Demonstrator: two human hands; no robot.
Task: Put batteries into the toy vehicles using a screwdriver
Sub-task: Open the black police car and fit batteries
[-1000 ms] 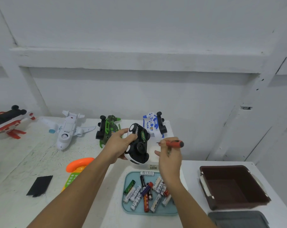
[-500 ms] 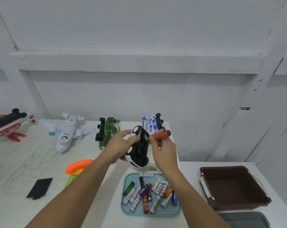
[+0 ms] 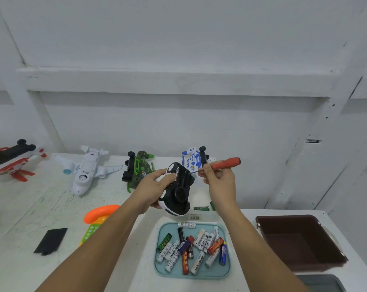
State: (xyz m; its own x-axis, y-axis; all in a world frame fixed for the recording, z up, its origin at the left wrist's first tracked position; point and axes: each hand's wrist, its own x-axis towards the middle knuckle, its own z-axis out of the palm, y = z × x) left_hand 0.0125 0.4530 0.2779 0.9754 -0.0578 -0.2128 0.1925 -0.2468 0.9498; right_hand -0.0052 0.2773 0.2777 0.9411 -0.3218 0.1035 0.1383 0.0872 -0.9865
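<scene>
Tip of screwdriver (image 3: 225, 163) at toy car (image 3: 179, 192), contact unclear.

Bright, diffuse light from above. Soft shadow band beneath wall ledge (image 3: 178, 81); faint shadows on desk (image 3: 31, 207). Lines bow toward frame edges. Mild overall softness; print on batteries (image 3: 196, 264) legible.

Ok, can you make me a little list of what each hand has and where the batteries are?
Left hand: holds the black-and-white toy car, underside showing
Right hand: pinches the red screwdriver
Batteries: loose in the blue tray
Other toys: white plane and green vehicle, on the table
</scene>
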